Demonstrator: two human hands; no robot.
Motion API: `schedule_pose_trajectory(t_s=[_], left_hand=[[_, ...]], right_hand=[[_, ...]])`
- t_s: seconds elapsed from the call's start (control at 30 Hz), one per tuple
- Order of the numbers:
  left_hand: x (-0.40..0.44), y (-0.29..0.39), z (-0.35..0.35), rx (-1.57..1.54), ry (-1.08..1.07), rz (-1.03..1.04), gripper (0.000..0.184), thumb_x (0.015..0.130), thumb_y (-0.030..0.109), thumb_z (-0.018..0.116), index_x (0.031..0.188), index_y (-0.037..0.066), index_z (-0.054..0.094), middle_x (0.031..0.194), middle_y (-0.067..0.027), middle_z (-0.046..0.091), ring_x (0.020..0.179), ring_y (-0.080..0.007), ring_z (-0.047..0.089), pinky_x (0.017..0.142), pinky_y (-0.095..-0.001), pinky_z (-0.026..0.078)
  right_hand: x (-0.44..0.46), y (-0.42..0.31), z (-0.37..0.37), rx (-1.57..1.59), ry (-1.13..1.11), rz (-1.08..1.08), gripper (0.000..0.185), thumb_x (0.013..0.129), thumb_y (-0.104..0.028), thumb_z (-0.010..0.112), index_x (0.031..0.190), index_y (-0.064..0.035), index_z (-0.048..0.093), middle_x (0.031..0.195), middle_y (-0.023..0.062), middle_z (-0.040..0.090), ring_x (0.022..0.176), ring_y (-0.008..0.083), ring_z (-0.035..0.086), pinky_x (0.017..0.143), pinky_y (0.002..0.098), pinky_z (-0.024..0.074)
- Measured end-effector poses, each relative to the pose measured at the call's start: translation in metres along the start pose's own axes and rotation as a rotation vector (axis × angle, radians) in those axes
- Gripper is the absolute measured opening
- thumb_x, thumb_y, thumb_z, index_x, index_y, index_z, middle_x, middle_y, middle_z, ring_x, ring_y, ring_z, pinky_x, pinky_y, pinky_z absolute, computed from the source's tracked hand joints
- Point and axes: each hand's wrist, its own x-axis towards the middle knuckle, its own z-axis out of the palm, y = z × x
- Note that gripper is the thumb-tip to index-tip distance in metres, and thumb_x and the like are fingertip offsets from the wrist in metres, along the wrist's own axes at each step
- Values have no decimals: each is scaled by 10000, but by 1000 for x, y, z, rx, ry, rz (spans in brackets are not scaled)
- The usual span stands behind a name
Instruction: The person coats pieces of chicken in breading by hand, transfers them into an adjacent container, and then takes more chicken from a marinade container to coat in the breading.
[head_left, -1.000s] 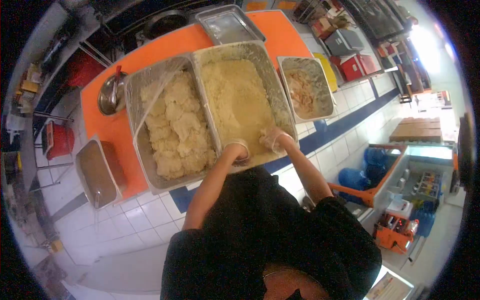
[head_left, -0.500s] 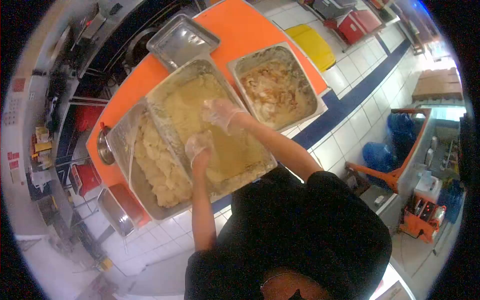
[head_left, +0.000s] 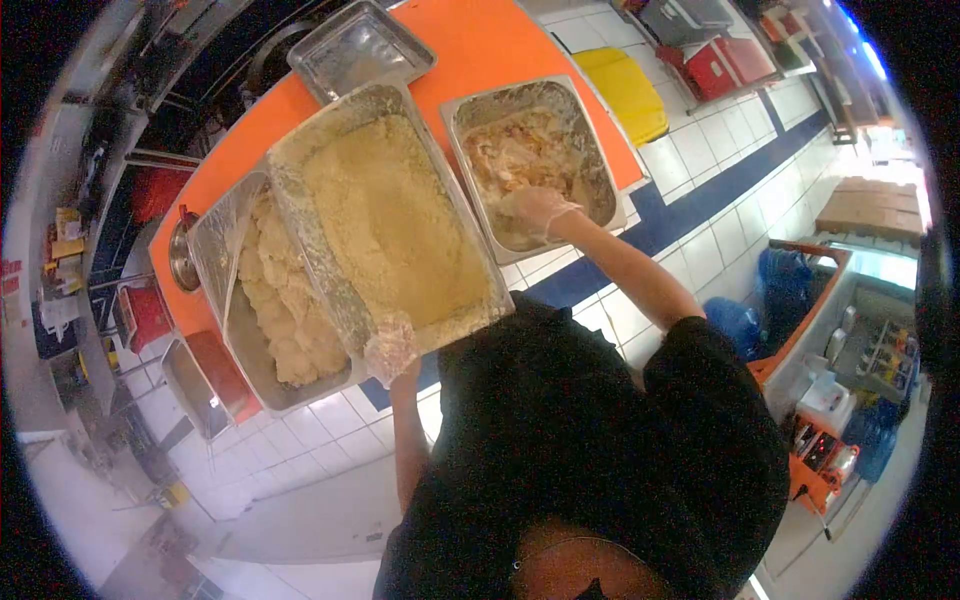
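Mix point(head_left: 510, 150) lies in its pan point(head_left: 600, 195) under right hand point(head_left: 545, 210), seemingly a gathering step calling for a curled grasp; left hand point(head_left: 392, 350) is at crumb pan point(head_left: 320, 262). I cannot tell either grip.

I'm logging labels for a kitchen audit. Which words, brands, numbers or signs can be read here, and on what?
No text can be read.
Small red patches at the far-left edge: too small and blurred to tell any wording.
Small yellowish packages, left: too blurred to read.
Stacked brown cardboard boxes, right: no legible print.
Rectangular steel pan of yellowish crumbs: no visible lettering.
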Motion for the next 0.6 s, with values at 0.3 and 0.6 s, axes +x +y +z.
schedule_pose_trajectory(t_s=[0.3, 0.6], left_hand=[[32, 13, -34, -6, -289, -177, 203, 887, 298, 604, 1027, 210, 723, 1010, -45, 715, 853, -291, 680, 712, -438, 542], [29, 11, -35, 17, -224, -138, 196, 859, 304, 611, 991, 212, 723, 985, -56, 714, 854, -294, 680, 745, -451, 543]], right_hand=[[-34, 58, -38, -105, 210, -87, 189, 932, -212, 575, 980, -69, 690, 882, 185, 706, 867, 367, 709, 714, 483, 558], [5, 14, -1, -205, 151, -253, 176, 865, -159, 638, 946, -23, 715, 897, 230, 717, 879, 397, 709, 735, 474, 569]])
